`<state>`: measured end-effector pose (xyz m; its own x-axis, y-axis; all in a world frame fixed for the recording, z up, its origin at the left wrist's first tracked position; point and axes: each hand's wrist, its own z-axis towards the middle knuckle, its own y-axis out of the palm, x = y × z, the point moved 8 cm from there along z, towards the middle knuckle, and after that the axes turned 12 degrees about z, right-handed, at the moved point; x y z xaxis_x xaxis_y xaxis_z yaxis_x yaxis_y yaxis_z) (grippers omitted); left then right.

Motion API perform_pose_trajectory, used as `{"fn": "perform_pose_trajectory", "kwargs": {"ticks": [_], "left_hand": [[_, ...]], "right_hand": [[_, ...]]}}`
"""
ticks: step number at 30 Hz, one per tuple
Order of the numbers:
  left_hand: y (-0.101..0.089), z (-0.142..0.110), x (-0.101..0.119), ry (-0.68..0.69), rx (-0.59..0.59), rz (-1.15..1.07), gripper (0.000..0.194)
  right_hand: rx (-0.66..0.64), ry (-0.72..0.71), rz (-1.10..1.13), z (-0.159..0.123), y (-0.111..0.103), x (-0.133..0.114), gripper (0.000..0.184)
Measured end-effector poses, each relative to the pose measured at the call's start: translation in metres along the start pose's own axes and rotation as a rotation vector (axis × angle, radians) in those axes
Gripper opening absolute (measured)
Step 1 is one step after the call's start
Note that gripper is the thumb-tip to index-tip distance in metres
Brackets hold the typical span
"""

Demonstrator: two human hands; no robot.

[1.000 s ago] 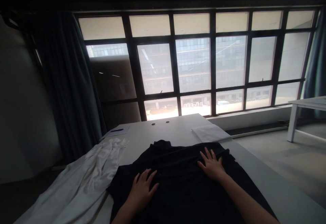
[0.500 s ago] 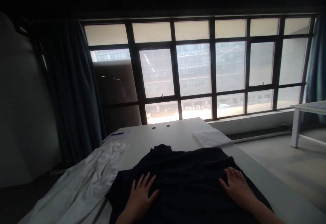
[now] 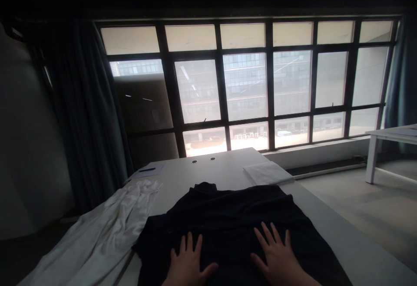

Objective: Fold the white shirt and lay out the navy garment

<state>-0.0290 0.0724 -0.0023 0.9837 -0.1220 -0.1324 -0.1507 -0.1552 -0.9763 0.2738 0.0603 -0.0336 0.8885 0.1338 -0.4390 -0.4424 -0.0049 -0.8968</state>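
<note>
A dark T-shirt [image 3: 228, 216] lies spread on the white table [image 3: 182, 171], its collar toward the window. On its lower left part my left hand [image 3: 187, 260] rests palm down with the fingers spread, holding nothing. My right hand [image 3: 276, 253] lies flat on the right half of the shirt, fingers also spread and nothing in them. The bottom of the shirt runs out of view. Beside the shirt's left sleeve is a crumpled white cloth [image 3: 97, 234].
A folded white cloth [image 3: 267, 173] sits at the table's right edge. Paper with a pen [image 3: 147, 169] lies at the far left corner. Two round cable holes [image 3: 213, 159] are near the far edge. Another white table [image 3: 371, 156] stands at right, beyond the floor.
My right hand has moved left and nearer to me, its fingers now spread wider. My left hand has slid slightly right and down. The shirt lies nearly as before.
</note>
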Motion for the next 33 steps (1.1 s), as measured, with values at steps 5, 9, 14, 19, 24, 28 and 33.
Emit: {"fn": "perform_pose_trajectory", "kwargs": {"ticks": [5, 9, 14, 19, 24, 28, 33], "left_hand": [[-0.008, 0.019, -0.005, -0.029, 0.201, -0.041, 0.079], [-0.029, 0.015, 0.001, 0.045, 0.341, -0.067, 0.054], [-0.049, -0.011, 0.025, 0.224, 0.481, -0.152, 0.033], [-0.037, -0.022, 0.058, 0.574, 0.357, -0.196, 0.027], [-0.027, -0.020, 0.069, 0.669, 0.294, -0.164, 0.045], [-0.029, -0.018, 0.066, 0.591, 0.253, -0.221, 0.039], [-0.036, -0.021, 0.062, 0.565, 0.230, -0.288, 0.041]], "right_hand": [[0.020, -0.004, 0.032, 0.023, -0.027, 0.008, 0.078], [0.162, -0.159, 0.043, 0.012, -0.054, -0.013, 0.050], [0.076, -0.582, 0.031, -0.020, -0.016, -0.057, 0.023], [0.088, -0.687, -0.044, -0.018, 0.019, -0.066, 0.013], [0.275, -0.480, -0.085, -0.007, -0.019, -0.047, 0.037], [0.357, -0.265, -0.212, 0.003, -0.045, -0.017, 0.058], [0.433, -0.138, -0.240, 0.014, -0.085, 0.025, 0.051]]}}
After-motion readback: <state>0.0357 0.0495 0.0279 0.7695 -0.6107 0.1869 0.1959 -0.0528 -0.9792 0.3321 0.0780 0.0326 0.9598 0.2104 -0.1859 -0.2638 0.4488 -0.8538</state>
